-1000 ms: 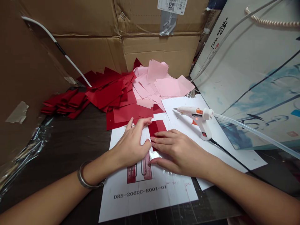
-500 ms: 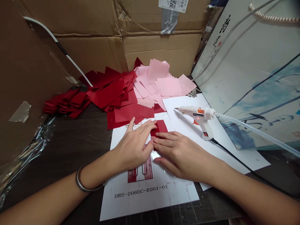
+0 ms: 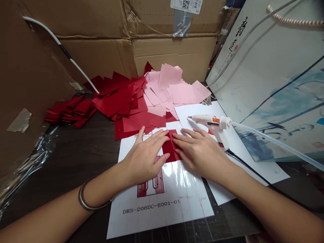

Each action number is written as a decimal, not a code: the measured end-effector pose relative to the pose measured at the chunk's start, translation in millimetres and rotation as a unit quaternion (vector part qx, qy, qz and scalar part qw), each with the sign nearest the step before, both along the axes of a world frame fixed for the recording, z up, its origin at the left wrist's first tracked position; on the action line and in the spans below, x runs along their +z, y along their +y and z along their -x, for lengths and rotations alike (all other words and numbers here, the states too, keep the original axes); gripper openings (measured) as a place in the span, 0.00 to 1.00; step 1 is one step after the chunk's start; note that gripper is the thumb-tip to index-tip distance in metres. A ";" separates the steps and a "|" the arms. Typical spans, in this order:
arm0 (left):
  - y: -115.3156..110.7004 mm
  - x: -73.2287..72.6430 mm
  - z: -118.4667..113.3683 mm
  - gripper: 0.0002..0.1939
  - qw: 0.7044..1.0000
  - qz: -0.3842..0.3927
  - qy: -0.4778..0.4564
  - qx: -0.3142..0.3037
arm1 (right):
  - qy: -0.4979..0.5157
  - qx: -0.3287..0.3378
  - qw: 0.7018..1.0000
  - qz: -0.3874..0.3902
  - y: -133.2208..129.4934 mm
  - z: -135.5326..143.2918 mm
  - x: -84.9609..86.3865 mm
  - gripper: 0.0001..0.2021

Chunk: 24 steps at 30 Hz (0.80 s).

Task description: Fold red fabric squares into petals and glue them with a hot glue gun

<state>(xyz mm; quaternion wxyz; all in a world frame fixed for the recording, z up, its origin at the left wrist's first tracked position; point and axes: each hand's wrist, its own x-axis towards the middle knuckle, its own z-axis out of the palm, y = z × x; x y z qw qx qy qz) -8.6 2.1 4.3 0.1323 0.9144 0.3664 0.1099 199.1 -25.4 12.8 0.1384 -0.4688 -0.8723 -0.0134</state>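
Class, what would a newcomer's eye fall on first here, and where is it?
Probably the bright heap of red pieces and pink pieces at the back of the dark table. Next, in the middle, the left hand and right hand touch a single red sheet. Just beyond the right hand is a white glue gun.

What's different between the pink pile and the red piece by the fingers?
The pink pile is many overlapping pale pieces; the red piece is darker and much smaller. The left hand and right hand touch the red piece, but not the pink pile. Both show straight edges.
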 end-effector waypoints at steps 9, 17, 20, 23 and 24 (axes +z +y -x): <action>0.9 -0.8 1.1 0.22 1.000 0.004 -0.008 0.001 | 0.004 -0.003 1.000 0.021 0.6 -0.1 1.2 0.14; 0.9 -2.6 0.2 0.22 1.000 0.001 -0.002 0.009 | 0.083 0.043 0.996 0.003 -3.0 4.1 -1.3 0.13; 0.4 -1.7 -0.5 0.23 1.000 0.004 -0.003 0.013 | 0.088 0.080 0.992 0.032 -3.3 4.8 -2.2 0.15; 0.1 -1.0 -0.7 0.25 1.000 0.006 -0.003 0.020 | 0.069 0.102 0.991 0.056 -2.8 4.2 -2.9 0.18; 0.1 -1.0 -0.7 0.25 1.000 0.005 -0.004 0.022 | 0.063 0.104 0.991 0.058 -2.6 3.9 -3.1 0.18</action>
